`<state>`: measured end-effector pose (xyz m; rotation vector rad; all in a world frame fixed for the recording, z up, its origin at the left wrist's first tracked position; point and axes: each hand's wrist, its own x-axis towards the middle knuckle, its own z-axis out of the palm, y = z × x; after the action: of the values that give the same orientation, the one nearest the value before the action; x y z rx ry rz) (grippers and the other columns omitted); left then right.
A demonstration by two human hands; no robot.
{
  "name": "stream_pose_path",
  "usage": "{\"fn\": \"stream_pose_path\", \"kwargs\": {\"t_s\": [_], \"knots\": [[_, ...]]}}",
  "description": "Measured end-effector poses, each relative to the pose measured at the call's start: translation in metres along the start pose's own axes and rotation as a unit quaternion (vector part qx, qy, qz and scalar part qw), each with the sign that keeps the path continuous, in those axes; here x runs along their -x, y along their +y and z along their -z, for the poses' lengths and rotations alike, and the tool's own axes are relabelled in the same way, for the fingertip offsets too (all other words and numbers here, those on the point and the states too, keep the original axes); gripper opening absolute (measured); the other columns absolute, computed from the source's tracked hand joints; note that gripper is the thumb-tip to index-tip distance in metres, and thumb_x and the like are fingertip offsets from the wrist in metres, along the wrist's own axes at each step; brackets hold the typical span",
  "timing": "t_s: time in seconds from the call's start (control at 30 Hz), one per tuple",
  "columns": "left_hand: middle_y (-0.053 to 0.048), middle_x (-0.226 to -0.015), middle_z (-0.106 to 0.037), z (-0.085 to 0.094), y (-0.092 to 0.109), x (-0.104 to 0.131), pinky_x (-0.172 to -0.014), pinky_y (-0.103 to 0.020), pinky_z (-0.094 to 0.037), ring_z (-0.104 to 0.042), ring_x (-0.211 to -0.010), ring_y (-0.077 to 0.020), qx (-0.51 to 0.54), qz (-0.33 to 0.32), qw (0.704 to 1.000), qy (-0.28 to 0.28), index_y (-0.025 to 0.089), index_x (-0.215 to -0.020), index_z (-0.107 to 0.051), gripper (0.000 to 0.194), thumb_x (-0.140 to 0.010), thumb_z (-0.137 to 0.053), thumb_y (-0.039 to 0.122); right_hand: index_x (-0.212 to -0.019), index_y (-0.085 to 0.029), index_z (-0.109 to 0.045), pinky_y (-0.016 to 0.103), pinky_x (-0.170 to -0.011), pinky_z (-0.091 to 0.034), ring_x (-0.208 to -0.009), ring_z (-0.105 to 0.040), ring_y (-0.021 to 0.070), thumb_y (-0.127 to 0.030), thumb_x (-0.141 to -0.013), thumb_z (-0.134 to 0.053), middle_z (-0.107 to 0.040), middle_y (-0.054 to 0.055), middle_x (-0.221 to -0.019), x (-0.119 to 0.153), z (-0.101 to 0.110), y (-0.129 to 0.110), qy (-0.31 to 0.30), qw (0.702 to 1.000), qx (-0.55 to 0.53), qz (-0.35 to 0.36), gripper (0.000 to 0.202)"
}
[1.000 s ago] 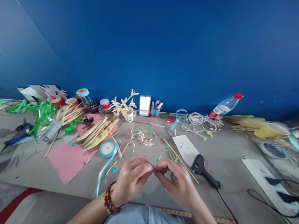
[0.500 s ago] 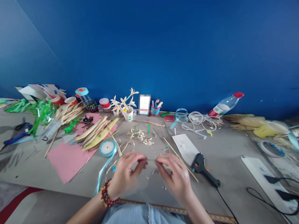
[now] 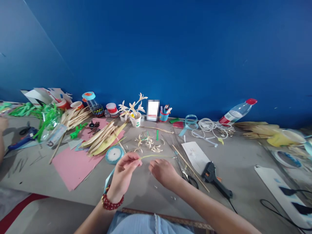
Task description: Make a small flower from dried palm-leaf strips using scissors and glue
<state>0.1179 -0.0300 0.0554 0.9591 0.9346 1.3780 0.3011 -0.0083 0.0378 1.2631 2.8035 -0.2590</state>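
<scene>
My left hand (image 3: 125,172), with a red beaded bracelet (image 3: 112,202) at the wrist, pinches one end of a thin yellow-green strip (image 3: 152,156). The strip reaches out to the right above the table, past the knuckles of my right hand (image 3: 163,173). That right hand is turned palm down with its fingers curled together; what they hold, if anything, is hidden. Scissors (image 3: 185,175) lie open just right of it. Beyond the hands lie pale husk petals (image 3: 148,141). A ribbon roll (image 3: 114,154) is beside my left hand.
A glue gun (image 3: 214,178) and white paper (image 3: 195,156) lie to the right, near a power strip (image 3: 280,195). Pink paper (image 3: 73,165) and dried husks (image 3: 104,139) are leftward. Flowers stand in a paper cup (image 3: 136,120). Another person's arm (image 3: 2,136) shows at the left edge.
My hands were level, pinching a short strand between them. Now the left has shifted left and up with the strip, while the right has turned palm down and leftward, uncovering the scissors.
</scene>
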Motion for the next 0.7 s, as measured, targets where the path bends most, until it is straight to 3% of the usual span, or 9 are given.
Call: {"fn": "stream_pose_path", "kwargs": {"t_s": [0.2, 0.3, 0.4, 0.53, 0.7], "knots": [[-0.001, -0.077, -0.061, 0.000, 0.001, -0.002, -0.074, -0.028, -0.044, -0.056, -0.072, -0.0131, 0.044, 0.010, 0.999, -0.020, 0.018, -0.083, -0.067, 0.006, -0.082, -0.071, 0.022, -0.093, -0.012, -0.071, 0.036, -0.077, -0.052, -0.089, -0.067, 0.0233, -0.006, -0.092, -0.051, -0.072, 0.010, -0.089, -0.026, 0.006, 0.000, -0.091, 0.994, 0.042, 0.038, 0.021], [-0.001, -0.075, -0.062, 0.002, 0.002, -0.003, -0.073, -0.026, -0.044, -0.056, -0.072, -0.0124, 0.038, 0.012, 0.999, -0.006, 0.018, -0.084, -0.068, 0.005, -0.083, -0.070, 0.022, -0.106, -0.014, -0.066, 0.039, -0.081, -0.055, -0.093, -0.066, 0.0209, -0.021, -0.096, -0.057, -0.069, 0.007, -0.104, -0.035, 0.007, 0.000, -0.141, 0.988, 0.053, 0.024, 0.015], [0.000, -0.073, -0.063, 0.001, 0.005, -0.004, -0.071, -0.024, -0.043, -0.057, -0.071, -0.0119, 0.038, 0.006, 0.999, 0.004, 0.018, -0.083, -0.068, 0.005, -0.083, -0.071, 0.023, -0.118, -0.015, -0.060, 0.041, -0.081, -0.057, -0.096, -0.066, 0.0210, -0.031, -0.095, -0.061, -0.064, 0.008, -0.116, -0.040, 0.007, -0.002, -0.180, 0.982, 0.054, 0.004, 0.028], [0.000, -0.072, -0.064, -0.001, 0.007, -0.005, -0.070, -0.024, -0.044, -0.058, -0.071, -0.0124, 0.045, 0.004, 0.999, -0.002, 0.018, -0.084, -0.068, 0.006, -0.083, -0.071, 0.023, -0.119, -0.016, -0.060, 0.042, -0.083, -0.056, -0.097, -0.065, 0.0213, -0.031, -0.096, -0.059, -0.063, 0.008, -0.117, -0.040, 0.010, -0.001, -0.184, 0.982, 0.041, -0.002, 0.028], [-0.001, -0.074, -0.064, -0.002, 0.004, -0.006, -0.072, -0.024, -0.045, -0.058, -0.072, -0.0122, 0.040, 0.010, 0.999, 0.004, 0.017, -0.084, -0.068, 0.008, -0.082, -0.071, 0.024, -0.090, -0.013, -0.070, 0.036, -0.074, -0.053, -0.085, -0.068, 0.0240, -0.019, -0.083, -0.069, -0.073, 0.009, -0.092, -0.027, 0.021, 0.013, -0.131, 0.991, -0.005, -0.015, 0.010]]}}
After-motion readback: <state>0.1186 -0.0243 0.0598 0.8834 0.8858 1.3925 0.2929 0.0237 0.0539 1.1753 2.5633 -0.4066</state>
